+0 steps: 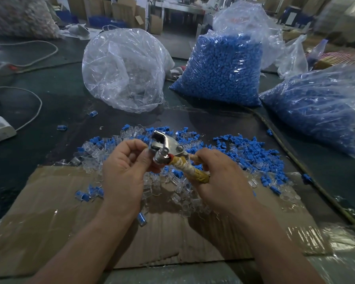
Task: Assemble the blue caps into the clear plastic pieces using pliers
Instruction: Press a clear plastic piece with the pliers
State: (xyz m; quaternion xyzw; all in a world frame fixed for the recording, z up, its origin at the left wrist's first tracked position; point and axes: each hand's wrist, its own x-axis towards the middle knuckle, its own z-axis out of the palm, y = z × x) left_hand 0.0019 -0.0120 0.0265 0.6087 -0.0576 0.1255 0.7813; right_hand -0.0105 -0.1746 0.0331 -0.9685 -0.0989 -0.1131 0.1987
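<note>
The right grip [219, 173] is curling round the taped handle of the pliers [166, 144], while the left grip [123, 169] is pinching their metal head. Blue caps [252, 152] and clear plastic pieces [184, 193] are lying heaped on the cardboard [172, 242] beneath.

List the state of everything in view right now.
pliers, lifted above the cardboard
right hand, grips the taped handles
left hand, fingers pinch the pliers' head
blue caps, loose, scattered on the cardboard
clear pieces, loose, heaped under the hands
tall cap bag, upright, full
clear bag, slumped, partly filled
</note>
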